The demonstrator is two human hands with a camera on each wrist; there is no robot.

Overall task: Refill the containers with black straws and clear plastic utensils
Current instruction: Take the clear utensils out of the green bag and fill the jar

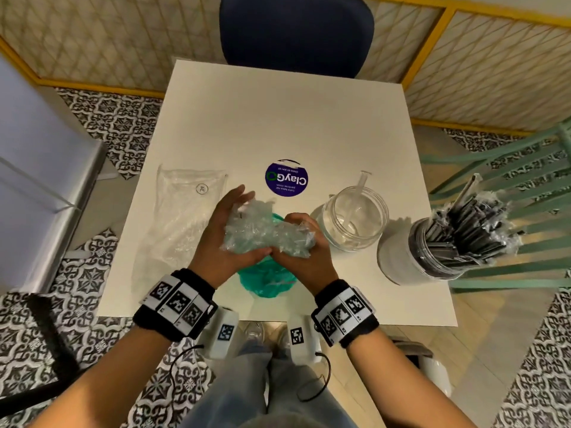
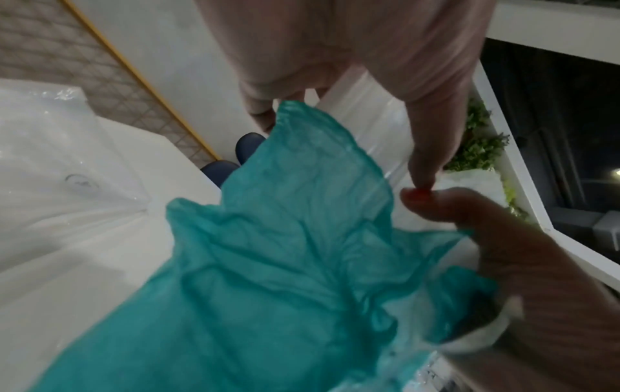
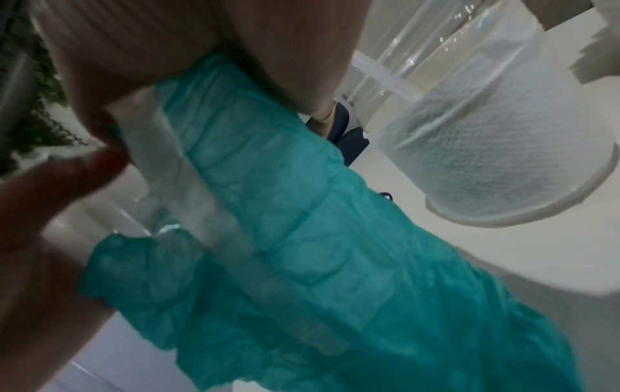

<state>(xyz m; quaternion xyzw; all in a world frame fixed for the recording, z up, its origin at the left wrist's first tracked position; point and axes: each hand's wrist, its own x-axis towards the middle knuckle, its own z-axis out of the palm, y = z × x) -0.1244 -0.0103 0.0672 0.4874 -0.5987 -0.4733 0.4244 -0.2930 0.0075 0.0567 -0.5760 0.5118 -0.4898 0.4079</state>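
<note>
Both hands hold a crinkly bundle of clear wrapped plastic utensils point(image 1: 265, 233) just above the table's front middle. My left hand point(image 1: 224, 234) grips its left end, fingers along the far side and thumb underneath. My right hand point(image 1: 309, 253) curls round its right end. A teal plastic bag point(image 1: 265, 281) point(image 2: 285, 252) point(image 3: 302, 225) lies crumpled under the hands. To the right stands a clear jar point(image 1: 352, 217) with one clear utensil inside. Further right, a paper-lined jar point(image 1: 404, 261) point(image 3: 503, 159) is packed with black straws point(image 1: 463, 230).
A flat, empty-looking clear plastic bag point(image 1: 182, 217) point(image 2: 50, 172) lies at the table's left. A round purple sticker point(image 1: 286, 180) marks the white table point(image 1: 278, 118). A dark blue chair point(image 1: 293, 32) stands at the far side, a green chair point(image 1: 509, 196) at the right.
</note>
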